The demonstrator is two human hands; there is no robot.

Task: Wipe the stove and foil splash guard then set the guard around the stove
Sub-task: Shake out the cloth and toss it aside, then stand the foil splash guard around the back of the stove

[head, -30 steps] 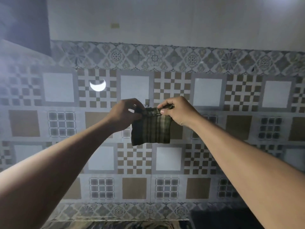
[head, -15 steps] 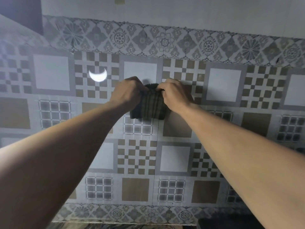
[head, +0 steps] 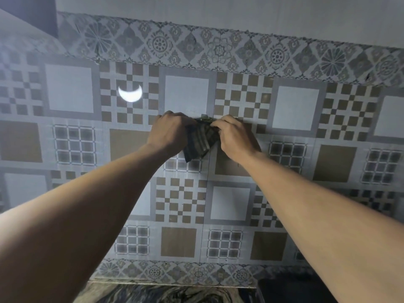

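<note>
Cloth (head: 200, 139) you had held spread a second earlier was now bunched at the wall hook (head: 204, 116), left grip (head: 169, 132) and right grip (head: 235, 136) both clenched on it, so wiping looked done; stove and guard were out of view.

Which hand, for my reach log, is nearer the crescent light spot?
Left. The left hand sits below-right of the crescent light spot; right hand is farther right, past the cloth.

I hold both arms stretched fwd & up, bare forearms converging. L hand (head: 169, 132) and R hand (head: 235, 136) sit close together, backs toward cam, fingers curled, each gripping the upper part of a plaid cloth (head: 200, 142) bunched btwn them.
</note>
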